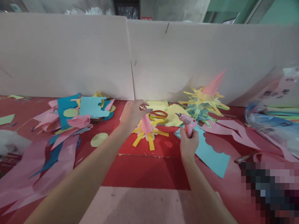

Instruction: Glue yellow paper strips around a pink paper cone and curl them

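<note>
My left hand [135,113] is curled around the top of a small pink paper cone [147,126], thumb and fingers near its tip. The cone stands upright on a flower-shaped paper base with yellow paper strips [151,144] spreading outward over the red table. To the right, my right hand [189,143] grips a pink hot glue gun [188,122] by its handle, its nozzle pointing up and left. Just behind the cone lie orange-red scissor handles [160,114]. Beneath my right hand is a light blue paper sheet [213,155] with a scalloped cut edge.
A taller pink cone [213,84] with yellow and green fringed strips stands at the back right. Paper scraps [91,107] and pink sheets [26,169] cover the left side. A plastic bag [277,121] lies far right. A pale board [70,56] walls the back.
</note>
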Action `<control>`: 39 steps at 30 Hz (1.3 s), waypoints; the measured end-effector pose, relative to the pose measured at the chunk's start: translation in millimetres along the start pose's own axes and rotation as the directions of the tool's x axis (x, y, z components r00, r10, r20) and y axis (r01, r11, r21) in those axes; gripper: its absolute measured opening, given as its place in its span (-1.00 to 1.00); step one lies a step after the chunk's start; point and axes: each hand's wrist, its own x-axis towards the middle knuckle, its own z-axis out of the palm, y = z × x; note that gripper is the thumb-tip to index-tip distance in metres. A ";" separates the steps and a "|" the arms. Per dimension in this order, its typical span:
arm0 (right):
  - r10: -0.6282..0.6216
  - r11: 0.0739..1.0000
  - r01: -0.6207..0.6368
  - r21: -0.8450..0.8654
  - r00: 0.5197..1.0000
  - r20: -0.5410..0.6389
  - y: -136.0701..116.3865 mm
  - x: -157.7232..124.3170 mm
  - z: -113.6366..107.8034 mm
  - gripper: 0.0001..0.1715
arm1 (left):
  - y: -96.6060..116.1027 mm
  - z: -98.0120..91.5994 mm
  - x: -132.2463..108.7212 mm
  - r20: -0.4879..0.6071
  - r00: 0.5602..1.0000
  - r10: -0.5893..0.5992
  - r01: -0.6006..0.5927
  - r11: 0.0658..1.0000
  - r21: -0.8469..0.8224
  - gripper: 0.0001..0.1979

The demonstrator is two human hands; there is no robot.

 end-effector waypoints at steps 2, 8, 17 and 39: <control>0.003 1.000 -0.003 0.008 1.000 0.004 -1.1 -0.7 -0.4 -0.62 | -4.6 1.6 -2.6 0.021 0.999 -0.027 0.027 1.000 0.007 -0.80; 0.019 1.000 -0.019 0.013 1.000 0.005 -3.8 -2.0 -1.4 -0.59 | -10.4 3.7 -13.7 0.121 0.992 -0.044 0.046 0.999 -0.019 -0.85; 0.002 1.000 -0.002 0.002 1.000 0.012 1.0 -1.4 -0.4 -0.61 | -15.1 1.6 -11.2 0.073 0.996 -0.044 0.045 0.999 -0.010 -0.94; 0.001 1.000 -0.001 -0.008 1.000 0.030 -4.8 -3.8 -2.2 -0.66 | -27.6 2.6 -11.8 0.065 0.998 0.005 -0.010 0.997 0.078 -0.59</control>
